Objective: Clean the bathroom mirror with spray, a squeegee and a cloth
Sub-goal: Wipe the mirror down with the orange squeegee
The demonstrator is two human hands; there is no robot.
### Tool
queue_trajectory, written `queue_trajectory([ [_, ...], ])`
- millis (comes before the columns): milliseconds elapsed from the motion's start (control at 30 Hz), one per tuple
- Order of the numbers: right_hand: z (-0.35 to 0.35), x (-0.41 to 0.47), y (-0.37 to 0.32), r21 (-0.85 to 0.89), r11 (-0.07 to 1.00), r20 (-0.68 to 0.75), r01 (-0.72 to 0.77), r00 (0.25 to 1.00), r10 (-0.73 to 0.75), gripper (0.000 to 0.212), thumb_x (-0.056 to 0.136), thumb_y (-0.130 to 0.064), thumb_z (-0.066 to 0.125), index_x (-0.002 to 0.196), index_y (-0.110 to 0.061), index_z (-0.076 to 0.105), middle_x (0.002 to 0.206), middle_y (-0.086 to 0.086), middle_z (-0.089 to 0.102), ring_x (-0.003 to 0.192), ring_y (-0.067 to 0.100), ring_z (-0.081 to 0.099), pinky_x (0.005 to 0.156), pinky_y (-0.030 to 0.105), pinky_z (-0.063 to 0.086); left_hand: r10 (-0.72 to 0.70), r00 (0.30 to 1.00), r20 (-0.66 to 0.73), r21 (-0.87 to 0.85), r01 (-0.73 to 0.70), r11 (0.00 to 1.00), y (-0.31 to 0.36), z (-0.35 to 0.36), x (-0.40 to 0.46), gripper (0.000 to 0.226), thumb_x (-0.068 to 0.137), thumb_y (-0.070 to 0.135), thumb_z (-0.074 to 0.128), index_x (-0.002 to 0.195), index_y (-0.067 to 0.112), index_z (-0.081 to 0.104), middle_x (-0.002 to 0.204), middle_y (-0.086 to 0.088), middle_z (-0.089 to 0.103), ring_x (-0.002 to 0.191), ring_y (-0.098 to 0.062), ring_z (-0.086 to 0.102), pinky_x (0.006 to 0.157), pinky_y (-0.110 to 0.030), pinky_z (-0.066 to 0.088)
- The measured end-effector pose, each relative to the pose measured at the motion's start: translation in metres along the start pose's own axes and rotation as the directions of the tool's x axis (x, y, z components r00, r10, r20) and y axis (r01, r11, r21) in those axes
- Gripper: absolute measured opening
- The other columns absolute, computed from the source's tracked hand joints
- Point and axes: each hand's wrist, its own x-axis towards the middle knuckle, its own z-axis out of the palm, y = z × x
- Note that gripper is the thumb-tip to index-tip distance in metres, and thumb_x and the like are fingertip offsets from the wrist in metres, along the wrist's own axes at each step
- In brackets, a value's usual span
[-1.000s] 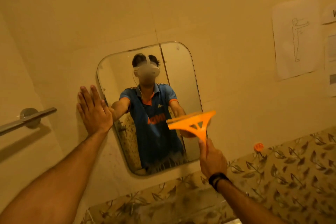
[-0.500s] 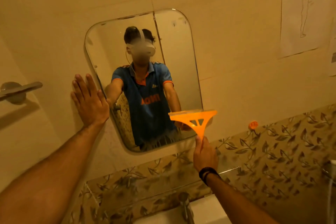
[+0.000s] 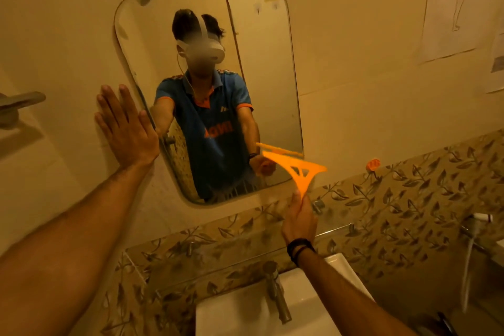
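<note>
A rounded rectangular mirror (image 3: 267, 68) hangs on the cream wall and reflects a person in a blue shirt. My right hand (image 3: 298, 219) grips the handle of an orange squeegee (image 3: 297, 168), whose blade sits tilted at the mirror's lower right corner. My left hand (image 3: 125, 131) presses flat with straight fingers on the wall, right at the mirror's left edge. No spray bottle or cloth shows in view.
A white basin (image 3: 240, 314) with a metal tap (image 3: 276, 294) sits below the mirror. Leaf-patterned tiles (image 3: 409, 199) run along the wall. A metal towel bar (image 3: 19, 102) is at the left, an orange hook (image 3: 373, 164) and paper sheets (image 3: 461, 3) at the right.
The squeegee has slid down the mirror's right side to the lower corner and tilted. The view has dropped, bringing the basin and tap in. My left hand stays flat on the wall.
</note>
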Motion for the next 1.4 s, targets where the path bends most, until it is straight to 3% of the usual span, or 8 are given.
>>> queue_trajectory([
  [300, 0.012, -0.026, 0.023, -0.063, 0.998, 0.109, -0.015, 0.994, 0.022, 0.04, 0.103, -0.039, 0.032, 0.108, -0.013, 0.062, 0.079, -0.004, 0.054, 0.074, 0.015, 0.048, 0.066, 0.029, 0.031, 0.02, 1.0, -0.006, 0.015, -0.02, 1.0, 0.001, 0.0, -0.003, 0.058, 0.107, 0.04, 0.009, 0.16, 0.019, 0.001, 0.167, -0.016, 0.007, 0.155, -0.032, 0.005, 0.125, -0.049, 0.003],
  [433, 0.006, -0.031, 0.029, -0.163, 0.96, 0.171, 0.226, 0.965, -0.198, 0.04, 0.099, -0.05, 0.028, 0.094, -0.024, 0.059, 0.063, -0.006, 0.048, 0.055, 0.01, 0.044, 0.049, 0.025, 0.031, 0.015, 0.999, -0.032, 0.018, -0.014, 1.0, 0.003, 0.002, -0.004, 0.058, 0.107, 0.04, 0.013, 0.161, 0.018, 0.006, 0.167, -0.016, 0.011, 0.155, -0.032, 0.008, 0.125, -0.049, 0.006],
  [500, 0.006, -0.025, 0.021, -0.241, 0.854, 0.289, 0.461, 0.874, -0.39, 0.042, 0.098, -0.056, 0.023, 0.088, -0.027, 0.053, 0.059, -0.007, 0.047, 0.049, 0.011, 0.043, 0.044, 0.025, 0.032, 0.006, 0.999, -0.047, 0.004, -0.005, 1.0, 0.003, 0.003, -0.004, 0.057, 0.107, 0.039, 0.016, 0.16, 0.018, 0.01, 0.166, -0.016, 0.014, 0.155, -0.032, 0.011, 0.125, -0.049, 0.007],
  [600, 0.013, -0.01, -0.004, -0.32, 0.517, 0.486, 0.794, 0.606, -0.63, 0.041, 0.099, -0.055, 0.026, 0.091, -0.024, 0.052, 0.06, -0.008, 0.051, 0.044, 0.013, 0.046, 0.038, 0.029, 0.035, 0.0, 0.998, -0.07, 0.004, 0.0, 1.0, 0.002, 0.005, -0.004, 0.057, 0.107, 0.039, 0.019, 0.16, 0.018, 0.015, 0.166, -0.016, 0.018, 0.154, -0.031, 0.015, 0.125, -0.05, 0.012],
  [700, 0.031, -0.001, -0.029, -0.304, 0.179, 0.637, 0.936, 0.34, -0.692, 0.035, 0.098, -0.053, 0.034, 0.088, -0.023, 0.05, 0.059, -0.004, 0.054, 0.041, 0.019, 0.047, 0.037, 0.025, 0.024, 0.024, 0.997, -0.077, 0.005, -0.023, 1.0, -0.001, 0.006, -0.006, 0.057, 0.107, 0.04, 0.016, 0.16, 0.018, 0.014, 0.166, -0.015, 0.017, 0.154, -0.031, 0.014, 0.125, -0.05, 0.012],
  [767, 0.043, 0.007, -0.035, -0.3, 0.027, 0.698, 0.954, 0.239, -0.675, 0.03, 0.097, -0.05, 0.043, 0.089, -0.022, 0.052, 0.058, -0.002, 0.056, 0.04, 0.021, 0.049, 0.039, 0.024, 0.02, 0.024, 0.996, -0.082, 0.009, -0.023, 1.0, -0.003, 0.007, -0.006, 0.058, 0.107, 0.041, 0.014, 0.16, 0.019, 0.014, 0.166, -0.015, 0.017, 0.154, -0.031, 0.014, 0.125, -0.05, 0.012],
  [1100, 0.015, 0.059, -0.002, -0.39, 0.012, 0.678, 0.921, 0.296, -0.673, 0.03, 0.095, -0.053, 0.036, 0.091, -0.025, 0.047, 0.06, 0.0, 0.06, 0.042, 0.025, 0.053, 0.04, 0.023, 0.024, 0.03, 0.991, -0.127, 0.007, -0.03, 1.0, -0.007, 0.014, -0.005, 0.057, 0.106, 0.038, 0.025, 0.16, 0.019, 0.015, 0.165, -0.017, 0.019, 0.154, -0.033, 0.016, 0.125, -0.051, 0.012],
  [1400, -0.047, 0.106, 0.049, -0.491, 0.04, 0.682, 0.87, 0.412, -0.605, 0.052, 0.093, -0.062, 0.016, 0.095, -0.024, 0.052, 0.067, 0.002, 0.064, 0.052, 0.031, 0.061, 0.043, 0.028, 0.032, 0.018, 0.995, -0.102, -0.002, -0.019, 1.0, -0.005, 0.009, -0.009, 0.06, 0.105, 0.043, 0.01, 0.16, 0.018, 0.015, 0.166, -0.017, 0.017, 0.154, -0.032, 0.015, 0.125, -0.049, 0.009],
])
